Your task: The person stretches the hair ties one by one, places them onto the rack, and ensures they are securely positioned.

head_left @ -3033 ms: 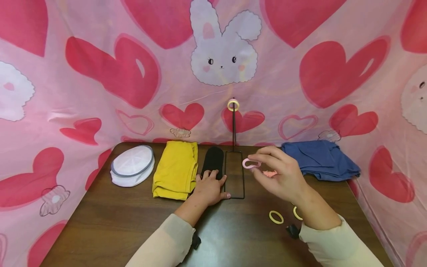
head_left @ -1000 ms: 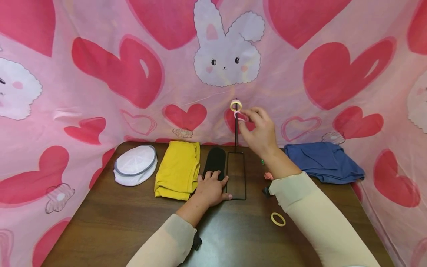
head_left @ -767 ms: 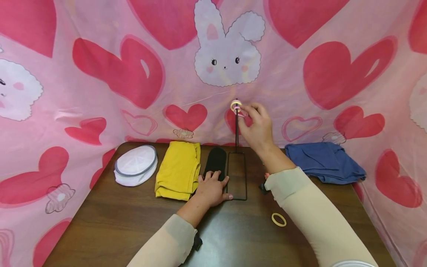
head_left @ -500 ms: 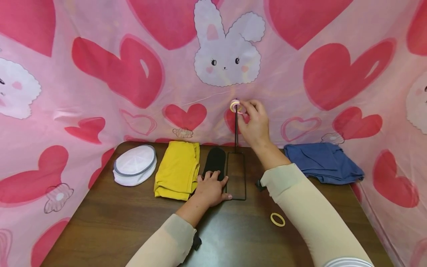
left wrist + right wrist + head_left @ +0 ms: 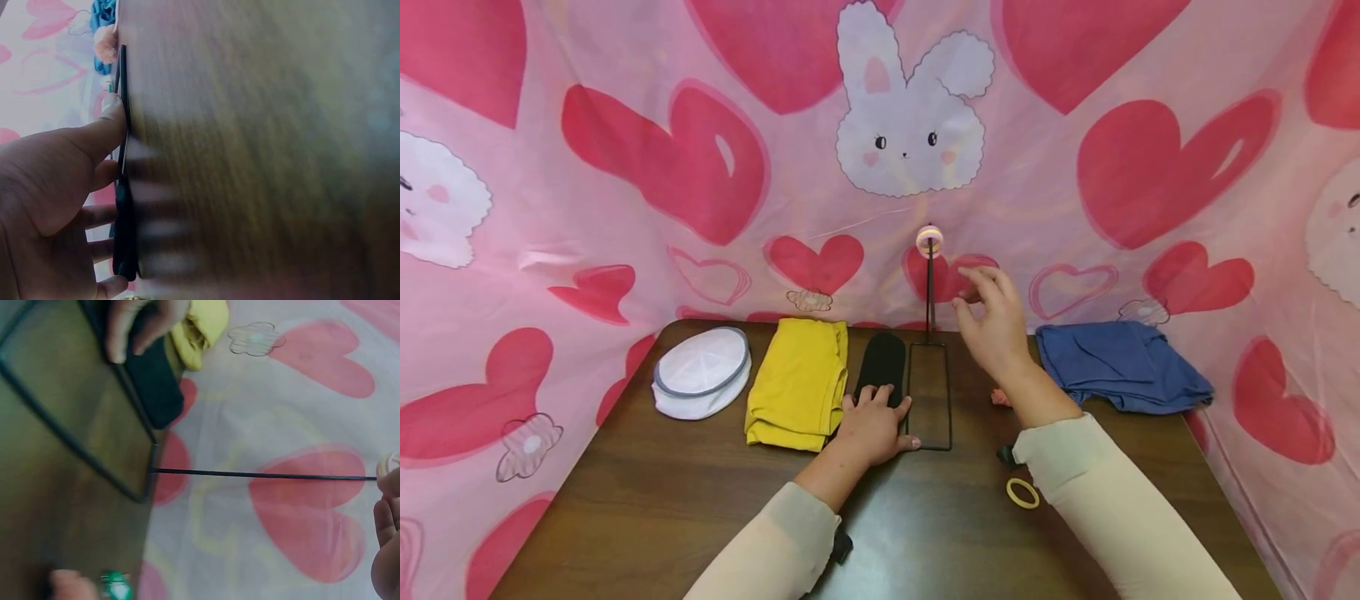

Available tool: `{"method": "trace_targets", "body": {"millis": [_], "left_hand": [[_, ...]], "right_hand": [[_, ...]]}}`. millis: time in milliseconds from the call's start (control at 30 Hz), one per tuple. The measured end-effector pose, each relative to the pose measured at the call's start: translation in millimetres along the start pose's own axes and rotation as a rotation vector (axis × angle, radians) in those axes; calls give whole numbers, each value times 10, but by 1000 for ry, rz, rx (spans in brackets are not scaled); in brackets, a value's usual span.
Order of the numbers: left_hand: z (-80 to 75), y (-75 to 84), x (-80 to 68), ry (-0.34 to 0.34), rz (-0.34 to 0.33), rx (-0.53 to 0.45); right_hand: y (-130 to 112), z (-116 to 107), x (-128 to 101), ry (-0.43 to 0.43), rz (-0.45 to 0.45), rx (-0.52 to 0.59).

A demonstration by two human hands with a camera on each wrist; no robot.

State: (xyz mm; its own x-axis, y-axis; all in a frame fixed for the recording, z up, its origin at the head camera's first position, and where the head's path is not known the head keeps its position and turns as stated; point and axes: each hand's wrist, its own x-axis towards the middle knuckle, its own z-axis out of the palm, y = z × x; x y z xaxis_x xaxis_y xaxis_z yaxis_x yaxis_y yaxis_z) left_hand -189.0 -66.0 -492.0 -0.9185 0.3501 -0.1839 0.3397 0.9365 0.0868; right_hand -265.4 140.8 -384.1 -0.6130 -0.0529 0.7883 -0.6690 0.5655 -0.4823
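Observation:
A thin black wire stand (image 5: 930, 300) rises from a rectangular wire base (image 5: 950, 396). Pink and yellow hair ties (image 5: 930, 241) hang at its tip. My right hand (image 5: 997, 325) is just right of the upright, its fingers loosely bent and holding nothing, apart from the ties in the head view. My left hand (image 5: 872, 429) lies with spread fingers on a black, flat, round-ended object (image 5: 882, 358), its thumb touching the base's near left corner. In the left wrist view, the fingers (image 5: 103, 215) press along that black object's edge. A yellow hair tie (image 5: 1022, 493) lies on the table near my right sleeve.
To the left are a folded yellow cloth (image 5: 797, 383) and a white mesh item with grey rim (image 5: 700, 372). A folded blue cloth (image 5: 1120, 365) lies right. A coral fuzzy item (image 5: 1000, 397) and a small green item (image 5: 117, 585) are partly seen. A patterned curtain backs the table.
My right hand carried a pink hair tie up from over the table to the stand's tip, let go of it there, and drew back down and right. The left hand stayed put.

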Motion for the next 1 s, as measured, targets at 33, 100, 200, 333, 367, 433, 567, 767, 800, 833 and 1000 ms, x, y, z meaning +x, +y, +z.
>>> {"method": "trace_targets", "body": {"millis": [33,100,200,333,367,433,567,767,800,833,1000], "left_hand": [[1,-1,1,0,0,1],[11,-6,9,1,1,4],[20,-9,11,2,-3,10],[24,-5,4,-1,-9,8],[27,-3,4,-1,-8,7],[32,0,7,-1,-5,1],[48,-3,12,0,0,-6],[45,-18,27,5,-2,-4],[42,-18,31,3,-1,-5],[47,-19,36,2,1,-5],[48,-13,39,-4,-4,-5]], "right_hand": [[16,-25,-60,-8,0,9],[46,-72,-172,-21,1,24],[62,-135,-302,-38,2,67],[55,-229,-443,-63,11,96],[46,-257,-477,-68,14,90],[39,-310,-547,-84,17,69],[16,-412,-671,-122,16,25],[-1,-542,-846,-180,27,33],[5,-566,-880,-190,28,36],[7,-595,-912,-201,26,33],[65,-718,-1067,-226,-22,16]]}}
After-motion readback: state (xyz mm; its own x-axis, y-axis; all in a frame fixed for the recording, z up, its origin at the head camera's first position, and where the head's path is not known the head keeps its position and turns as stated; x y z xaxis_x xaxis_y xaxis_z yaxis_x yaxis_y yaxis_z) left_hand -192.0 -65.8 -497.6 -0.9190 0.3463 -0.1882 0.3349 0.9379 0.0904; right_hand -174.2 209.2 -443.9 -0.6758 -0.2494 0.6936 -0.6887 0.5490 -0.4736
